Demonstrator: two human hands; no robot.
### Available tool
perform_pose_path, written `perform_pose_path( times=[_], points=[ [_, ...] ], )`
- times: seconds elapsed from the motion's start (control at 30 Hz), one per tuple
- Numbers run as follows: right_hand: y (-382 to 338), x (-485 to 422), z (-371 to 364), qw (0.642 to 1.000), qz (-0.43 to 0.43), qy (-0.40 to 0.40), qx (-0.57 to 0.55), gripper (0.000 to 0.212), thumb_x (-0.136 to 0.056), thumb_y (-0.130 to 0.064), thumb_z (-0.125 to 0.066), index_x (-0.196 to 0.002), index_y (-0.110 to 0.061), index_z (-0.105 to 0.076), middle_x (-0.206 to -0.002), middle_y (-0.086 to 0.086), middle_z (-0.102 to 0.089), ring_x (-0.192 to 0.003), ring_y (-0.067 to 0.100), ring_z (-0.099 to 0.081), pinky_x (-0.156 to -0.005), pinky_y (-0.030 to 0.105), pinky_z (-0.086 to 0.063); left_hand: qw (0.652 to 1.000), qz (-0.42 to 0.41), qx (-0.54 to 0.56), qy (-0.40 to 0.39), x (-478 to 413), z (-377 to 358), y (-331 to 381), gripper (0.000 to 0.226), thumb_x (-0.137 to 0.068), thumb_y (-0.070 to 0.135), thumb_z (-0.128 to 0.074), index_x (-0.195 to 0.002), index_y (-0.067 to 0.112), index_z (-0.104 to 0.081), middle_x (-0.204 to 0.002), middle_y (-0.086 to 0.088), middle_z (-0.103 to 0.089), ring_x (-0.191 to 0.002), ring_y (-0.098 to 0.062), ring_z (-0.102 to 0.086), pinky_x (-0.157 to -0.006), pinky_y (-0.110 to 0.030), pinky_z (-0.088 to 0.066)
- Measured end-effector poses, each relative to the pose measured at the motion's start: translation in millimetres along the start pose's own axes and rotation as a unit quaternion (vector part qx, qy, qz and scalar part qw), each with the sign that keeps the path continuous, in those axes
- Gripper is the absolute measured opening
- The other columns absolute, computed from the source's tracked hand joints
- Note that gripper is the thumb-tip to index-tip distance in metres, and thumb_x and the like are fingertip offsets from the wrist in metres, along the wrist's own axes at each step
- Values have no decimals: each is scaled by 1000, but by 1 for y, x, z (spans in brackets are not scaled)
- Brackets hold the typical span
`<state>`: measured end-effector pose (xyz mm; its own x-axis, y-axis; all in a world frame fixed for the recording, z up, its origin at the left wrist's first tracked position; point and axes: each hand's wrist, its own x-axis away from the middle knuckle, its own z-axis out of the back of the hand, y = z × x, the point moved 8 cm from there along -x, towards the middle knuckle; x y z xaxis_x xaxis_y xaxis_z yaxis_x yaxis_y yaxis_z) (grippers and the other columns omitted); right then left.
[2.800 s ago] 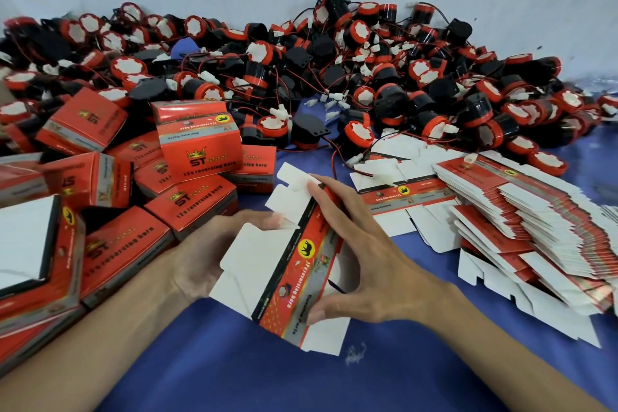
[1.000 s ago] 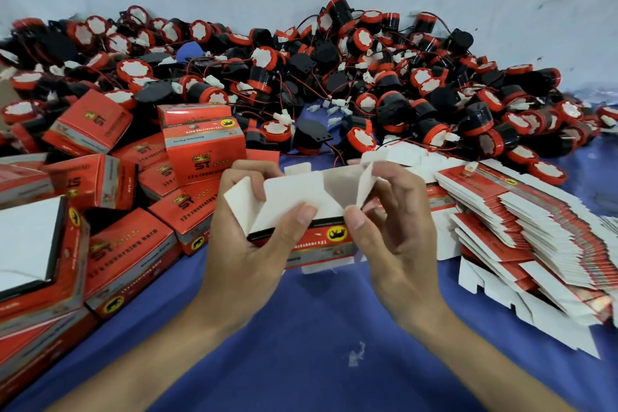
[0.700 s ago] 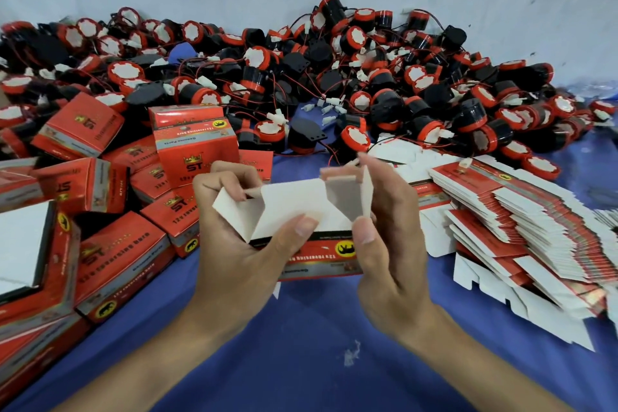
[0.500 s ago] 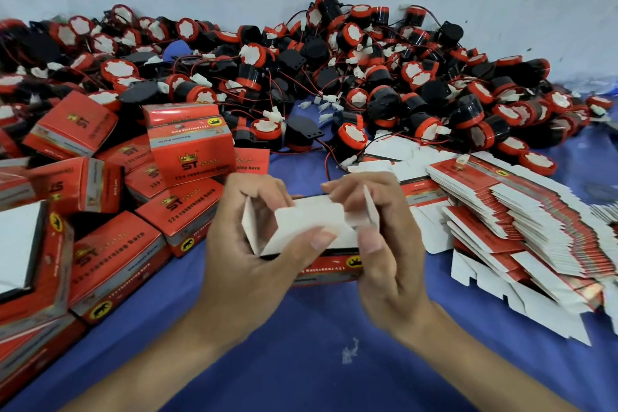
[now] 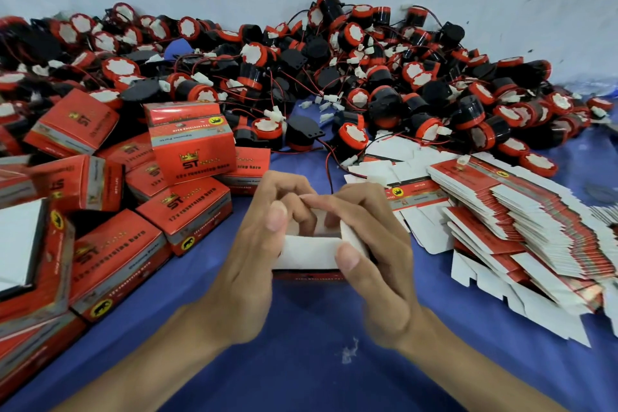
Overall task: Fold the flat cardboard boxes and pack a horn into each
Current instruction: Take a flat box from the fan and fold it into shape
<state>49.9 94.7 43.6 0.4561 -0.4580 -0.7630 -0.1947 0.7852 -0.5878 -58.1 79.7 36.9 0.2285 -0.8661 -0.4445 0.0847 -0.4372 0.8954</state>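
Together, two hands (image 5: 321, 254), one box (image 5: 309, 256)

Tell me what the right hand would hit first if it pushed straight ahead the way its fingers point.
Its fingers point up-left, so the right hand would probably meet the left hand first, over the box both hold; depth is unclear.

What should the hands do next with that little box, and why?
Probably press the white flaps flat to close this end. Both the left hand and right hand hold the box, its flaps bent inward but not yet shut. No horn is inside that I can see; the horns lie behind.
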Motion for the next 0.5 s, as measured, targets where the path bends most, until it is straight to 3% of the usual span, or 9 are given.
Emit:
perform_pose_path(
  times=[0.07, 0.13, 0.17, 0.23, 0.27, 0.3, 0.37, 0.43, 0.5],
  points=[
    [7, 0, 0, 998, -34, -3, -51, 23, -84, -24, -44, -95, -18, -63, -96, -3, -51, -92, 20, -49, -83, 27, -37, 997, 42, 36, 56, -8, 5, -4, 113, -13, 91, -64, -75, -1, -44, -36, 2, -36, -59, -20, -49, -68, -27, -43],
    [16, 0, -3, 987, -93, -12, -130, 10, -82, -25, -48, -81, -18, -55, -97, -5, -50, -94, 22, -48, -85, 35, -41, 991, 78, 44, 96, -12, 11, -4, 111, 1, 88, -64, -70, 5, -44, -58, -12, -37, -68, -25, -44, -71, -33, -41],
    [21, 1, -4, 978, -121, -17, -168, 9, -81, -25, -50, -76, -18, -53, -98, -5, -51, -95, 25, -48, -87, 39, -43, 991, 101, 13, 84, -13, 11, -3, 108, 0, 89, -63, -71, 10, -46, -63, -14, -36, -69, -22, -43, -69, -26, -41],
    [29, 1, -6, 962, -165, -21, -216, 12, -81, -26, -51, -69, -21, -49, -98, -7, -52, -95, 20, -48, -85, 28, -41, 985, 167, -32, -15, -10, 9, -14, 78, -45, 89, -61, -69, 16, -48, -66, -9, -39, -65, -12, -40, -60, -14, -39],
    [31, 1, -6, 955, -181, -20, -233, 14, -82, -27, -50, -68, -23, -49, -97, -9, -52, -93, 15, -48, -81, 22, -38, 984, 174, -26, -7, -6, 12, -19, 52, -72, 63, -69, -67, 15, -49, -68, -7, -41, -63, -11, -39, -58, -13, -39],
    [34, 1, -6, 950, -195, -19, -244, 16, -83, -27, -49, -67, -23, -49, -96, -10, -53, -91, 11, -48, -78, 19, -36, 985, 170, -18, 8, -3, 15, -23, 46, -72, 50, -78, -67, 14, -50, -70, -8, -42, -64, -13, -40, -60, -15, -39],
    [37, 2, -6, 949, -207, -13, -238, 20, -84, -28, -48, -66, -20, -45, -95, -12, -54, -89, 9, -48, -76, 19, -35, 993, 120, -12, 11, 5, 11, -20, 63, -54, 59, -83, -66, 10, -45, -81, -12, -43, -76, -20, -44, -73, -29, -37],
    [37, 2, -7, 960, -201, -10, -197, 21, -88, -23, -49, -68, -17, -46, -96, -14, -54, -88, 6, -48, -77, 17, -35, 998, 56, -22, 36, 16, 7, -11, 45, -75, 47, -65, -67, 9, -43, -90, -4, -43, -86, -17, -44, -78, -35, -35],
    [36, 1, -7, 968, -190, -3, -162, 21, -90, -19, -48, -70, -16, -46, -96, -14, -53, -85, 2, -49, -75, 13, -35, 998, 53, -9, 31, 22, 10, -19, 21, -77, 44, -58, -69, 25, -53, -91, 7, -49, -90, -12, -50, -80, -34, -40]
  ],
)
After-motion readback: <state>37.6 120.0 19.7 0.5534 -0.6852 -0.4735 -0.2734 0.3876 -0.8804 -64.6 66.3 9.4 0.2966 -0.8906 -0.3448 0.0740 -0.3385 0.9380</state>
